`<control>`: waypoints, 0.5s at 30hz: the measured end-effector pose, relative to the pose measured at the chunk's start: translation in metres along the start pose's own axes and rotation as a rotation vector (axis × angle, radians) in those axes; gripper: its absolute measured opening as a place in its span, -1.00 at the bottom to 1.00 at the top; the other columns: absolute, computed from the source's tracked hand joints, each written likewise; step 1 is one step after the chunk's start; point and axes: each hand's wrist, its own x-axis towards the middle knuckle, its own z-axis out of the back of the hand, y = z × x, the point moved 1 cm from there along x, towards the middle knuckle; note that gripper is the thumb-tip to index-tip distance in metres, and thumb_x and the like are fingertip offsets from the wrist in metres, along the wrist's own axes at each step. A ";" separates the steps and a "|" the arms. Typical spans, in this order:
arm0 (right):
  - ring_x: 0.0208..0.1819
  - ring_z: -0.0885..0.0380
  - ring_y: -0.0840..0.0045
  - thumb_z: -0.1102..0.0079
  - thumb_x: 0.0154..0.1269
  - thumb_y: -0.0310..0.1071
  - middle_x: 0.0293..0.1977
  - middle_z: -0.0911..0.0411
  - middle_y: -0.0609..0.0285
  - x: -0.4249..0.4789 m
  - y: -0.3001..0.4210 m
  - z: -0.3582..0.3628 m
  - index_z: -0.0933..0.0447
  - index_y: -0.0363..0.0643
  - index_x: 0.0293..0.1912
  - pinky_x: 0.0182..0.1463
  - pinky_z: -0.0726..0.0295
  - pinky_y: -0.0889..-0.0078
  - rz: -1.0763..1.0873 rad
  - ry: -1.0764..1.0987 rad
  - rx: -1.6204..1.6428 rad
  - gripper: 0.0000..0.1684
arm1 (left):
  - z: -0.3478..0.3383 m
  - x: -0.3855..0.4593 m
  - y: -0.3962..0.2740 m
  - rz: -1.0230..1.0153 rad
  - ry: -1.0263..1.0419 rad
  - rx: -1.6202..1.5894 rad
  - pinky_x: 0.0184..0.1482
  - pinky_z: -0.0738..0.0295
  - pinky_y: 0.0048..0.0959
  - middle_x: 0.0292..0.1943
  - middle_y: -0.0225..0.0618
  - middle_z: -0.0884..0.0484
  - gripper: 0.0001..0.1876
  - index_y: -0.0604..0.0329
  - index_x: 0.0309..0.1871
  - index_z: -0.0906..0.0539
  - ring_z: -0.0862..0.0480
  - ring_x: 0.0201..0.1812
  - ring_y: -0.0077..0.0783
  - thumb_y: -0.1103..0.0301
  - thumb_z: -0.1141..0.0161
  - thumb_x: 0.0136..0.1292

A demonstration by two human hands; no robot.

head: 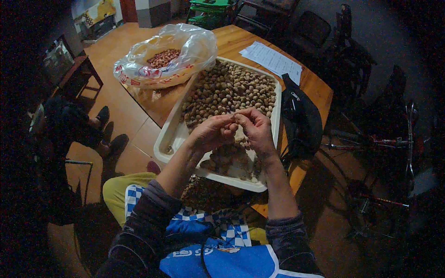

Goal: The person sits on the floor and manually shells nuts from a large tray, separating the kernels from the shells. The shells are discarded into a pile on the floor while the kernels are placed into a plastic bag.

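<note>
Both my hands meet over a white plastic tray (164,139) that holds a heap of small, round, brownish nuts in shells (227,88). The fingertips of my left hand (215,133) and my right hand (255,130) touch, pinched around something too small to make out. A few small pinkish kernels (246,144) show by the lower fingers of my right hand. At the tray's near end lies a darker, shadowed pile (229,161). A clear plastic bag (198,45) with reddish kernels (164,58) inside stands beyond the tray's left side.
The tray rests on a wooden table (229,38). Sheets of paper (273,60) with writing and a black waist bag (302,118) lie on the right. A person (66,128) in dark clothes is at the left. A bicycle (379,142) stands in shadow at right.
</note>
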 end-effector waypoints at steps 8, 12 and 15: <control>-0.70 -0.15 0.84 0.16 0.30 -0.29 -0.57 -0.24 0.43 -0.002 0.005 0.010 -0.30 -0.23 -0.09 -0.72 -0.10 0.83 -0.385 0.100 0.949 -0.74 | 0.004 -0.002 -0.004 -0.099 0.009 -0.294 -0.56 -0.33 -0.75 -0.55 -0.52 -0.47 -0.84 0.21 -0.27 -0.47 -0.42 -0.59 -0.71 0.30 0.01 0.24; -0.68 -0.18 0.81 0.25 0.29 -0.31 -0.49 -0.31 0.35 -0.003 0.005 0.003 -0.30 -0.26 -0.03 -0.72 -0.15 0.82 -0.447 0.017 0.851 -0.67 | 0.009 0.000 -0.005 -0.169 -0.032 -0.309 -0.55 -0.36 -0.76 -0.55 -0.49 -0.46 -0.85 0.21 -0.28 -0.48 -0.42 -0.59 -0.70 0.33 -0.02 0.22; -0.66 -0.22 0.80 0.26 0.29 -0.27 -0.44 -0.36 0.30 -0.001 -0.007 0.006 -0.30 -0.29 0.01 -0.74 -0.17 0.85 -0.459 -0.002 0.827 -0.62 | 0.006 -0.001 -0.006 -0.182 -0.089 -0.253 -0.54 -0.37 -0.78 -0.55 -0.49 -0.46 -0.85 0.22 -0.28 -0.48 -0.42 -0.58 -0.71 0.32 -0.04 0.20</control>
